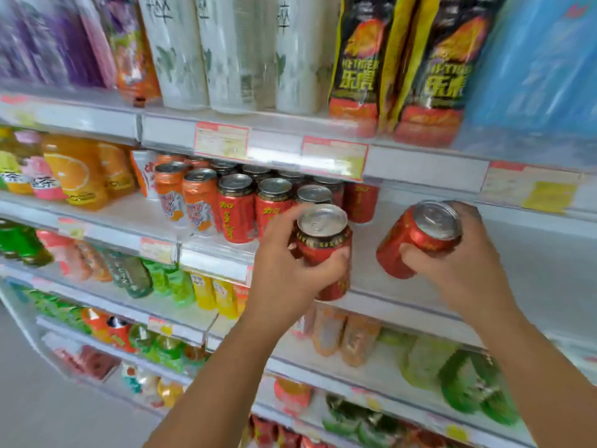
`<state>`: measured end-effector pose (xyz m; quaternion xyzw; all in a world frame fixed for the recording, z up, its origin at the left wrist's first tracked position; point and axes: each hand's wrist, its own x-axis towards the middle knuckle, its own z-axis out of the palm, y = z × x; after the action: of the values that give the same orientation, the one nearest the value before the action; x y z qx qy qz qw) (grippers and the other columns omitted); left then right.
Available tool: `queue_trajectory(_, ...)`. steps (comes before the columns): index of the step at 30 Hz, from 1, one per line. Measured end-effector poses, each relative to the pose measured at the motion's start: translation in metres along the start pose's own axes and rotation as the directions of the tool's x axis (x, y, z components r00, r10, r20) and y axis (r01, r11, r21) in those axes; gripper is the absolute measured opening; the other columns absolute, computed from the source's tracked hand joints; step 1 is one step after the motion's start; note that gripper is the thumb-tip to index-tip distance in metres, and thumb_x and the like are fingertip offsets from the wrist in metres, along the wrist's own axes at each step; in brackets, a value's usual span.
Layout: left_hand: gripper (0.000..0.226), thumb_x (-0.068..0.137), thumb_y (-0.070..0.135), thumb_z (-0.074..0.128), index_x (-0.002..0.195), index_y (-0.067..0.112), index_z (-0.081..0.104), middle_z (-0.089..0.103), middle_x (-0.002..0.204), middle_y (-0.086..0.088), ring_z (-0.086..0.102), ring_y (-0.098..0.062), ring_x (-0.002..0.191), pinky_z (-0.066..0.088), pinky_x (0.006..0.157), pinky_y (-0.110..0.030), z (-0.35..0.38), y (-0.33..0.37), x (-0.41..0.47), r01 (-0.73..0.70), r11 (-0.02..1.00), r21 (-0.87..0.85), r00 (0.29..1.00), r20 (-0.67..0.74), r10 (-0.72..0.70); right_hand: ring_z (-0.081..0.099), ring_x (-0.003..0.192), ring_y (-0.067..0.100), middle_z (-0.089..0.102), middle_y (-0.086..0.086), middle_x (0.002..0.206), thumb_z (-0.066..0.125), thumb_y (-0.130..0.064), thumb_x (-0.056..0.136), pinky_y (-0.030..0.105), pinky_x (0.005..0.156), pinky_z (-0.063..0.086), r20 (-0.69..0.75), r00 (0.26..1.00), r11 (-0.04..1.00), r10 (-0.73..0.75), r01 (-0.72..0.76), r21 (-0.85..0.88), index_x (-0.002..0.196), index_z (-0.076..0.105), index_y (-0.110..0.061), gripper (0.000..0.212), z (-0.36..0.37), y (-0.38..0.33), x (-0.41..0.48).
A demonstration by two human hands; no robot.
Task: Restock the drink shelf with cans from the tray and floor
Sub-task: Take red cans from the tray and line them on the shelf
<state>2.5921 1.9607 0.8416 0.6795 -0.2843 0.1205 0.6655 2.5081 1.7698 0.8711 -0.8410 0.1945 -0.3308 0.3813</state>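
— What are the hands holding?
— The left hand (290,266) curls its fingers and thumb round an upright red can (323,240) at the shelf (533,270) edge, just beside the row of red cans (237,208). The right hand (452,266) grips a second red can (416,240), tilted (lid towards the camera), over bare shelf.

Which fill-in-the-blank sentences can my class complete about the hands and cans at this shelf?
The left hand and right hand each grip one ____ can. The right can is tilted; the left can stands ____. The orange cans stand to the ____ of both hands.
Missing words: red; upright; left.
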Motion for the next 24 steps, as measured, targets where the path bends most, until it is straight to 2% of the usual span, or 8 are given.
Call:
queue_trajectory(3, 0.06, 0.064, 0.04, 0.078, 0.12, 0.027, 0.06, 0.065, 0.117, -0.001, 0.065, -0.018, 0.108, 0.052, 0.095, -0.045, 0.027, -0.011, 0.019, 0.022, 1.0, 0.016, 0.999, -0.03, -0.022, 0.059, 0.106, 0.024, 0.062, -0.004, 0.114, 0.079, -0.045, 0.059, 0.038, 0.091, 0.046, 0.048, 0.997, 0.992, 0.061, -0.055, -0.112, 0.114, 0.047, -0.037, 0.065, -0.011, 0.022, 0.032)
queue_trajectory(8, 0.059, 0.064, 0.042, 0.077, 0.119, 0.029, 0.061, 0.067, 0.113, 0.007, 0.065, -0.01, 0.106, 0.052, 0.096, -0.04, 0.056, -0.024, 0.034, 0.022, 0.998, 0.052, 0.999, 0.046, -0.024, 0.061, 0.103, 0.023, 0.063, -0.006, 0.11, 0.077, -0.039, 0.065, 0.036, 0.088, 0.046, 0.058, 0.987, 0.976, 0.151, -0.139, -0.166, 0.115, 0.045, -0.033, 0.06, -0.019, 0.05, 0.058)
queue_trajectory(14, 0.065, 0.063, 0.044, 0.077, 0.123, 0.023, 0.061, 0.066, 0.113, 0.002, 0.064, -0.012, 0.105, 0.051, 0.095, -0.037, 0.08, -0.04, 0.052, 0.024, 0.993, 0.117, 0.993, 0.109, -0.037, 0.06, 0.102, 0.02, 0.06, -0.01, 0.105, 0.074, -0.032, 0.072, 0.037, 0.089, 0.046, 0.016, 0.99, 0.985, 0.143, -0.141, -0.099, 0.117, 0.046, -0.034, 0.052, -0.021, 0.07, 0.066)
queue_trajectory(18, 0.072, 0.065, 0.049, 0.075, 0.129, 0.022, 0.057, 0.064, 0.119, 0.001, 0.061, -0.013, 0.11, 0.05, 0.097, -0.036, 0.088, -0.052, 0.054, 0.034, 0.987, 0.16, 0.992, 0.116, -0.053, 0.059, 0.11, 0.017, 0.059, -0.007, 0.12, 0.075, -0.033, 0.078, 0.032, 0.091, 0.044, 0.042, 0.986, 0.987, 0.16, -0.159, -0.018, 0.133, 0.044, -0.031, 0.063, -0.02, 0.078, 0.064)
queue_trajectory(19, 0.073, 0.067, 0.05, 0.075, 0.132, 0.022, 0.055, 0.063, 0.122, 0.002, 0.061, -0.012, 0.111, 0.05, 0.099, -0.036, 0.088, -0.053, 0.054, 0.038, 0.987, 0.159, 0.991, 0.122, -0.058, 0.056, 0.115, 0.015, 0.055, -0.005, 0.127, 0.075, -0.035, 0.078, 0.032, 0.095, 0.043, -0.011, 0.989, 0.989, 0.148, -0.148, -0.016, 0.139, 0.04, -0.03, 0.07, -0.02, 0.077, 0.057)
queue_trajectory(21, 0.074, 0.073, 0.045, 0.078, 0.138, 0.023, 0.049, 0.062, 0.128, 0.004, 0.059, -0.01, 0.115, 0.048, 0.102, -0.033, 0.088, -0.054, 0.053, 0.052, 0.987, 0.155, 0.986, 0.147, -0.075, 0.053, 0.115, 0.014, 0.05, 0.002, 0.13, 0.074, -0.035, 0.081, 0.033, 0.098, 0.044, -0.252, 0.967, 0.999, 0.038, -0.042, -0.011, 0.14, 0.04, -0.025, 0.069, -0.015, 0.072, 0.031)
queue_trajectory(23, 0.08, 0.079, 0.041, 0.077, 0.146, 0.02, 0.039, 0.058, 0.135, 0.005, 0.056, -0.01, 0.122, 0.045, 0.106, -0.032, 0.084, -0.057, 0.051, 0.067, 0.984, 0.165, 0.977, 0.187, -0.098, 0.058, 0.098, 0.014, 0.058, 0.005, 0.112, 0.07, -0.026, 0.085, 0.034, 0.091, 0.05, -0.431, 0.897, 0.99, -0.098, 0.132, 0.048, 0.126, 0.05, -0.024, 0.045, -0.003, 0.063, -0.001)
queue_trajectory(24, 0.084, 0.08, 0.043, 0.075, 0.15, 0.018, 0.034, 0.056, 0.139, 0.005, 0.054, -0.01, 0.125, 0.043, 0.108, -0.033, 0.08, -0.058, 0.05, 0.067, 0.982, 0.176, 0.971, 0.215, -0.105, 0.06, 0.092, 0.014, 0.06, 0.004, 0.104, 0.069, -0.021, 0.087, 0.036, 0.087, 0.051, -0.41, 0.903, 0.981, -0.13, 0.176, 0.078, 0.119, 0.052, -0.026, 0.036, 0.005, 0.058, -0.013)
